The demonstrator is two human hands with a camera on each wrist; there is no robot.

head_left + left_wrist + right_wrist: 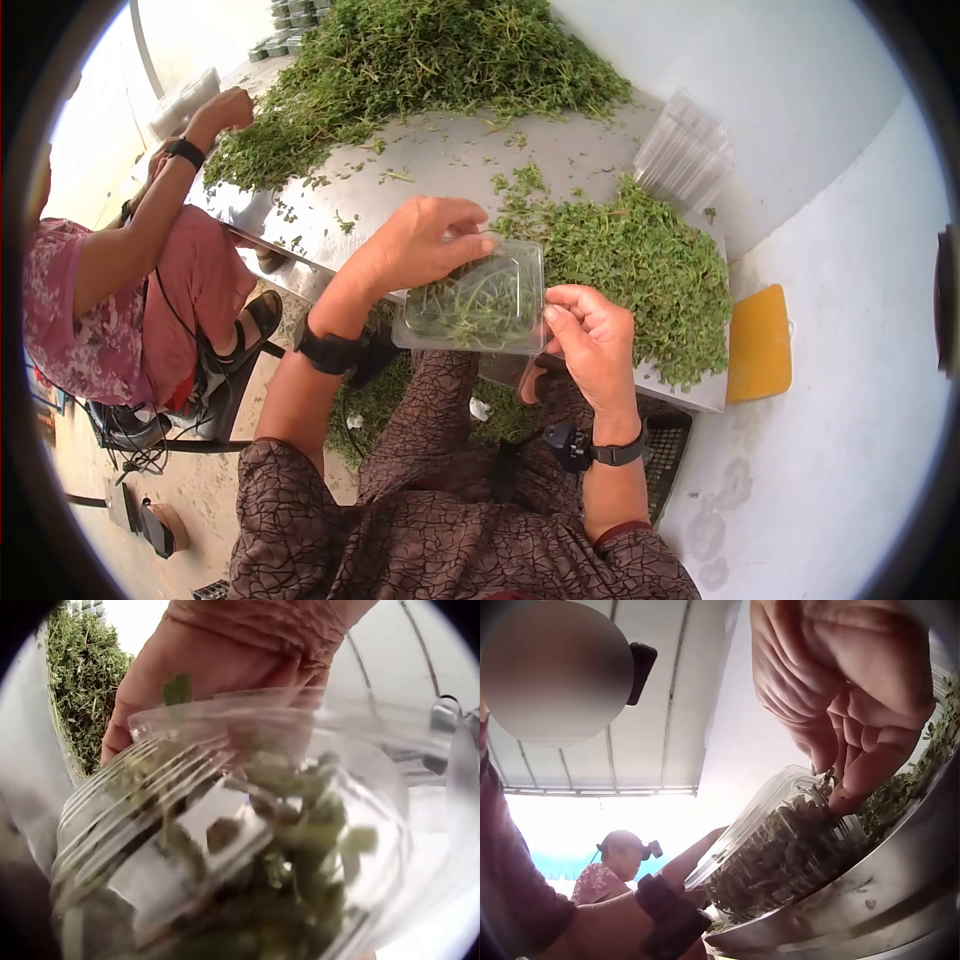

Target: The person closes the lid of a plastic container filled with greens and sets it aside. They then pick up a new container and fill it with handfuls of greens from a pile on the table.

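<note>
A clear plastic box filled with green sprigs is held above the lap, its lid lying over the top. The left hand grips its far left side, thumb on the lid's edge. At the box's right edge the right hand pinches with thumb and fingertips; in the right wrist view that hand pinches at the box's corner, where a bit of sprig shows. The left wrist view has the box close up and blurred, the left hand behind it.
A large heap of greens covers the table's far side; a smaller pile lies at right. Stacked clear boxes stand by the wall. A yellow board is beside the table. Another person sits at left.
</note>
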